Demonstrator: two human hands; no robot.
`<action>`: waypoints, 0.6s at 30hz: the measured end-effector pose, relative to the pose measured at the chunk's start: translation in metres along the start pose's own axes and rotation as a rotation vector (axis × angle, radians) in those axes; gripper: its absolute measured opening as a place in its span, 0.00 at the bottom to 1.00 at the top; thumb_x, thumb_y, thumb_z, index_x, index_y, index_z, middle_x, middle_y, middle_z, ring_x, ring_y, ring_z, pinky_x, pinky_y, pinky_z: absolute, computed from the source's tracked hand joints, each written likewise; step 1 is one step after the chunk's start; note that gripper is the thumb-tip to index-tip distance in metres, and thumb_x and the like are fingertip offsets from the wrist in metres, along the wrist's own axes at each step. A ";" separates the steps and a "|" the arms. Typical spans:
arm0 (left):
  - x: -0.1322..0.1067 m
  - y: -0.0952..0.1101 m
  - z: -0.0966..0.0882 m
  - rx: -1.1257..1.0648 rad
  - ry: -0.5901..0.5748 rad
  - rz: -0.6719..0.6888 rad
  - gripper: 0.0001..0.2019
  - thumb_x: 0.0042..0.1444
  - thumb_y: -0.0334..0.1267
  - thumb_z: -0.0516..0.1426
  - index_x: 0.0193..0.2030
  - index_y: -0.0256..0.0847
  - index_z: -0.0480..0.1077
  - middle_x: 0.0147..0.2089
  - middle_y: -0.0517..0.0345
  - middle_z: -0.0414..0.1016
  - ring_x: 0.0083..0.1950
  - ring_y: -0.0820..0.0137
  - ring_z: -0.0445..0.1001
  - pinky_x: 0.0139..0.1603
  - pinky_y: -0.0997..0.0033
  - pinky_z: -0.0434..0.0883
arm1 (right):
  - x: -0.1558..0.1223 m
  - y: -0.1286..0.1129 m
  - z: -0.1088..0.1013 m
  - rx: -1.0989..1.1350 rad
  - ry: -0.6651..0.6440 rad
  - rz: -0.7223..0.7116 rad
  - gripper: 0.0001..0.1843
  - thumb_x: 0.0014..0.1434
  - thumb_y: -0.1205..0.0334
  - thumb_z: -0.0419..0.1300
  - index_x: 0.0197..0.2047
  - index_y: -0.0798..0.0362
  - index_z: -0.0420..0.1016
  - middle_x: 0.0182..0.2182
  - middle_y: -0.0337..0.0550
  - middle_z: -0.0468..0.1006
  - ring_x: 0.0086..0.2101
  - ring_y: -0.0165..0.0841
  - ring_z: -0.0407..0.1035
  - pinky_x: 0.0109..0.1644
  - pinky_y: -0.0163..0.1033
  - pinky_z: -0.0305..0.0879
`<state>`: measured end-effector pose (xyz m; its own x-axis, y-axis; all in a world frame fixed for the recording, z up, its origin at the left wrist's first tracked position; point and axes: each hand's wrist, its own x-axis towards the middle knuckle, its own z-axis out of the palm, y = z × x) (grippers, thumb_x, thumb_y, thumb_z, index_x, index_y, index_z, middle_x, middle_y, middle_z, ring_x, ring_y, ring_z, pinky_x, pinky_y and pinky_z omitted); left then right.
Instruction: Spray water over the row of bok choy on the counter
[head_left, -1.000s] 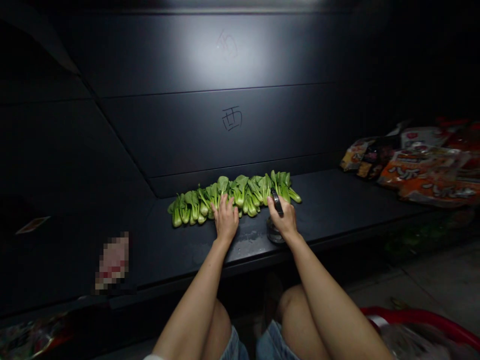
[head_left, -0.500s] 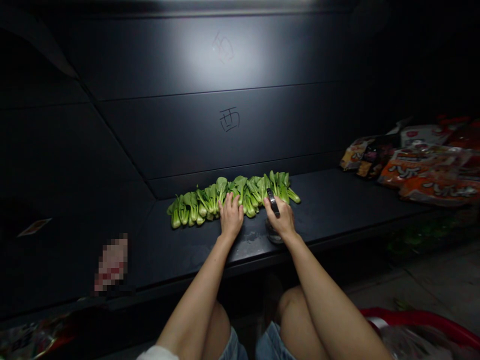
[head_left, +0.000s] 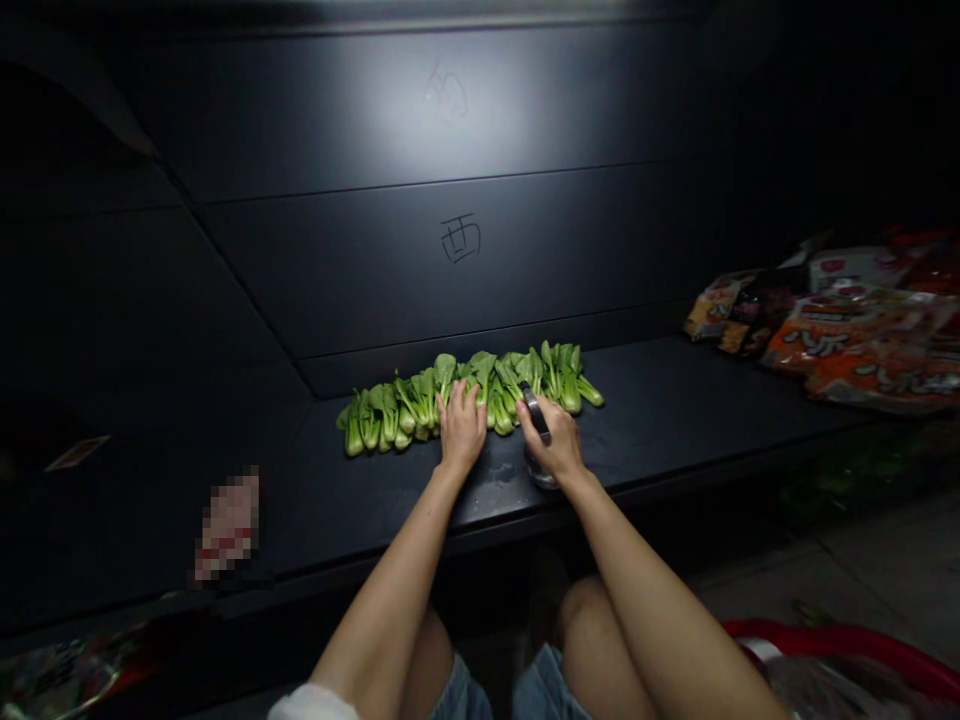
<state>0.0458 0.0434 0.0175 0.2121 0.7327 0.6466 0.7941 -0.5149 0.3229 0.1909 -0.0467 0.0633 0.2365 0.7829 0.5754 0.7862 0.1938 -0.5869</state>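
A row of green bok choy (head_left: 390, 410) lies along the back of a dark shelf (head_left: 675, 410). My left hand (head_left: 460, 428) rests flat on the middle of the row, its fingers spread over the leaves. My right hand (head_left: 556, 442) is closed round a small dark object with a shiny band (head_left: 535, 412), just in front of the right part of the row. A roundish greyish thing sits under that hand; I cannot make out what it is.
Several orange and white snack packets (head_left: 847, 330) are piled at the shelf's right end. A red basket rim (head_left: 840, 640) shows at the lower right by my knees. A blurred label (head_left: 226, 525) hangs on the shelf's front left. The dark back wall bears a chalk mark (head_left: 459, 238).
My right hand has shifted a little to the left, closer to the left hand. My left hand stays on the greens, barely moved.
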 end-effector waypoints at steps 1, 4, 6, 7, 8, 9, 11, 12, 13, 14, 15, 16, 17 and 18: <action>0.000 -0.002 -0.001 0.004 -0.002 0.000 0.20 0.64 0.38 0.47 0.61 0.39 0.65 0.66 0.42 0.64 0.71 0.56 0.57 0.71 0.39 0.48 | -0.001 -0.001 0.002 0.002 -0.002 -0.015 0.19 0.66 0.49 0.48 0.34 0.52 0.72 0.31 0.47 0.78 0.35 0.38 0.71 0.41 0.38 0.62; -0.002 -0.008 -0.005 0.022 -0.003 -0.006 0.20 0.64 0.38 0.48 0.61 0.39 0.65 0.67 0.41 0.64 0.71 0.56 0.57 0.71 0.39 0.49 | -0.002 -0.005 0.007 0.000 -0.005 -0.030 0.19 0.66 0.49 0.47 0.35 0.51 0.72 0.31 0.47 0.78 0.35 0.38 0.71 0.42 0.38 0.62; -0.003 -0.013 -0.008 0.031 -0.001 -0.010 0.20 0.64 0.37 0.48 0.62 0.39 0.64 0.67 0.41 0.64 0.71 0.56 0.57 0.71 0.39 0.49 | -0.002 -0.008 0.008 -0.005 -0.002 -0.027 0.19 0.66 0.49 0.47 0.34 0.51 0.71 0.30 0.47 0.77 0.34 0.37 0.71 0.42 0.38 0.62; -0.003 -0.014 -0.009 0.033 0.001 -0.013 0.20 0.64 0.37 0.48 0.62 0.39 0.64 0.67 0.41 0.64 0.71 0.56 0.57 0.71 0.39 0.49 | -0.003 -0.009 0.008 -0.007 -0.001 -0.025 0.19 0.66 0.49 0.47 0.33 0.51 0.71 0.30 0.46 0.77 0.34 0.37 0.71 0.41 0.38 0.62; -0.004 -0.016 -0.010 0.033 0.002 -0.016 0.20 0.64 0.37 0.48 0.61 0.39 0.65 0.67 0.41 0.64 0.71 0.56 0.58 0.71 0.39 0.49 | -0.004 -0.011 0.008 -0.007 -0.001 -0.024 0.19 0.66 0.49 0.47 0.32 0.51 0.71 0.29 0.46 0.77 0.34 0.37 0.71 0.41 0.38 0.62; -0.004 -0.016 -0.010 0.031 0.004 -0.017 0.20 0.64 0.37 0.47 0.61 0.38 0.65 0.67 0.41 0.64 0.71 0.56 0.58 0.71 0.39 0.49 | -0.005 -0.012 0.007 -0.008 -0.002 -0.022 0.19 0.66 0.49 0.47 0.32 0.51 0.70 0.29 0.46 0.77 0.33 0.37 0.71 0.41 0.38 0.61; -0.006 -0.016 -0.010 0.024 0.004 -0.019 0.20 0.64 0.37 0.48 0.61 0.38 0.65 0.66 0.40 0.64 0.71 0.55 0.58 0.71 0.39 0.49 | -0.007 -0.015 0.004 -0.012 -0.007 -0.015 0.20 0.66 0.49 0.47 0.31 0.51 0.70 0.28 0.46 0.76 0.33 0.37 0.71 0.40 0.37 0.61; -0.006 -0.014 -0.009 0.020 0.003 -0.019 0.20 0.64 0.37 0.48 0.61 0.37 0.65 0.66 0.40 0.64 0.71 0.55 0.58 0.71 0.39 0.49 | -0.008 -0.016 0.003 -0.014 -0.010 -0.011 0.19 0.66 0.49 0.47 0.31 0.51 0.69 0.28 0.46 0.76 0.33 0.37 0.71 0.40 0.37 0.61; -0.007 -0.013 -0.008 0.015 0.002 -0.019 0.20 0.64 0.36 0.48 0.61 0.37 0.65 0.66 0.40 0.64 0.71 0.55 0.58 0.71 0.39 0.49 | -0.010 -0.017 0.002 -0.014 -0.015 -0.010 0.19 0.66 0.49 0.48 0.31 0.51 0.69 0.29 0.46 0.76 0.33 0.36 0.71 0.40 0.37 0.61; -0.008 -0.011 -0.007 0.010 0.001 -0.019 0.20 0.64 0.37 0.48 0.61 0.37 0.65 0.66 0.40 0.64 0.70 0.55 0.58 0.71 0.39 0.49 | -0.011 -0.017 0.001 -0.011 -0.023 -0.012 0.19 0.66 0.49 0.48 0.32 0.51 0.70 0.29 0.46 0.77 0.34 0.36 0.71 0.41 0.37 0.61; -0.009 -0.010 -0.007 0.006 0.000 -0.019 0.20 0.64 0.37 0.48 0.61 0.37 0.66 0.66 0.40 0.65 0.70 0.55 0.58 0.71 0.38 0.49 | -0.012 -0.017 0.000 -0.005 -0.031 -0.016 0.19 0.66 0.49 0.48 0.33 0.51 0.70 0.30 0.46 0.77 0.35 0.37 0.71 0.41 0.37 0.61; -0.010 -0.008 -0.006 0.001 0.001 -0.017 0.20 0.64 0.37 0.48 0.61 0.38 0.66 0.66 0.40 0.65 0.70 0.55 0.58 0.71 0.39 0.49 | -0.013 -0.017 -0.001 0.002 -0.038 -0.020 0.19 0.66 0.49 0.47 0.33 0.51 0.70 0.31 0.46 0.77 0.36 0.37 0.71 0.42 0.37 0.61; -0.011 -0.007 -0.006 -0.003 0.003 -0.015 0.20 0.64 0.37 0.48 0.60 0.38 0.66 0.66 0.41 0.65 0.70 0.55 0.58 0.71 0.39 0.49 | -0.013 -0.016 -0.001 0.008 -0.044 -0.023 0.19 0.66 0.48 0.47 0.34 0.51 0.70 0.31 0.46 0.78 0.36 0.37 0.72 0.42 0.37 0.61; -0.012 -0.006 -0.007 -0.006 0.005 -0.014 0.19 0.64 0.37 0.48 0.60 0.39 0.66 0.66 0.41 0.65 0.70 0.55 0.58 0.71 0.39 0.49 | -0.013 -0.016 -0.001 0.012 -0.049 -0.023 0.19 0.66 0.48 0.47 0.34 0.51 0.70 0.31 0.46 0.78 0.36 0.37 0.72 0.42 0.37 0.61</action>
<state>0.0345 0.0347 0.0127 0.1983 0.7372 0.6459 0.7937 -0.5075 0.3355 0.1762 -0.0611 0.0655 0.1899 0.8060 0.5606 0.7841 0.2191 -0.5807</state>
